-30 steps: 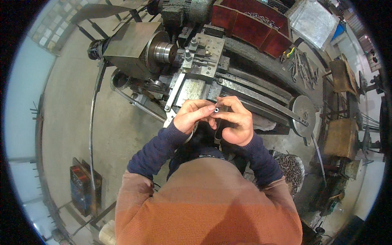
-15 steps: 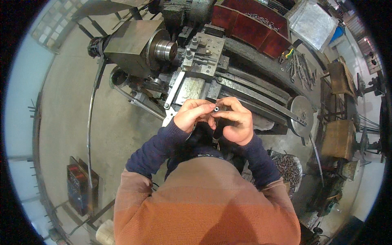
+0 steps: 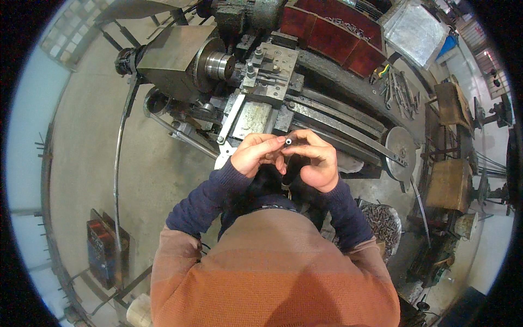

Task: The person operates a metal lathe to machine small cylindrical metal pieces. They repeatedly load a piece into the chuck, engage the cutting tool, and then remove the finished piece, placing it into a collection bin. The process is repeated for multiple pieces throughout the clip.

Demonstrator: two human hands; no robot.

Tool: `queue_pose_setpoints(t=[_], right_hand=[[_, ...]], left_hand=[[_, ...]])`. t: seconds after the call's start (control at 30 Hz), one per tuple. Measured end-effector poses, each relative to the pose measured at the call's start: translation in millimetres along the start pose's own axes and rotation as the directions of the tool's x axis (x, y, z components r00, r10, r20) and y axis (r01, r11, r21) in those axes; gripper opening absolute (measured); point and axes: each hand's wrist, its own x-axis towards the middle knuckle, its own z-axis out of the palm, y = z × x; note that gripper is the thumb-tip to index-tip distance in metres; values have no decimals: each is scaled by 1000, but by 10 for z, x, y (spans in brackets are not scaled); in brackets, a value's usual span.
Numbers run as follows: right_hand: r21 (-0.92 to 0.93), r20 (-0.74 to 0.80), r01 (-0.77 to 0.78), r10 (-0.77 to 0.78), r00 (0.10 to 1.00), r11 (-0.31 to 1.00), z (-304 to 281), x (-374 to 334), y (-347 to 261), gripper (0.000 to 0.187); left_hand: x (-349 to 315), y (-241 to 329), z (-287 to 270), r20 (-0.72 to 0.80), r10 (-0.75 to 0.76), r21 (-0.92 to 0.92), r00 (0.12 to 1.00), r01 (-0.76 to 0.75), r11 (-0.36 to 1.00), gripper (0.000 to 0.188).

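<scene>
Between my two hands is a small metal tube piece (image 3: 289, 141), its round bored end turned up toward me. My left hand (image 3: 258, 152) pinches it from the left with thumb and fingers. From the right, the thumb and forefinger of my right hand (image 3: 315, 159) close on the same piece. Most of its length is hidden by my fingers. Both hands are in front of my waist, just on the near side of the lathe carriage (image 3: 254, 121). Beyond them sits the tool post (image 3: 272, 71), with the lathe chuck (image 3: 219, 66) to its left.
A dark red tray (image 3: 332, 35) with small metal parts stands behind the lathe bed. Wrenches (image 3: 400, 92) lie at the back right. A long flat bar (image 3: 348, 128) runs to a round disc (image 3: 400, 152). A container of metal pieces (image 3: 381, 226) stands by my right elbow.
Both hands keep their hold on the tube piece, which has tipped or shifted slightly upward in view. The whole scene has moved a little to the left.
</scene>
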Motion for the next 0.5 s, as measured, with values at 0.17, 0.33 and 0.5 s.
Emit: queue_pose_setpoints(t=[0.17,0.33,0.5], right_hand=[[-6,0,36,-36,999,999,-21,-9,49,43],[69,-38,-52,55,998,996,5,-18,-9,46],[-1,-36,-22,22,999,1000,-64,-43,86,47]], left_hand=[[12,-28,-9,2,-2,-3,1000,2,1000,31],[19,-28,10,0,-8,4,1000,8,1000,30],[35,-56,12,-7,1,21,1000,-1,1000,29]])
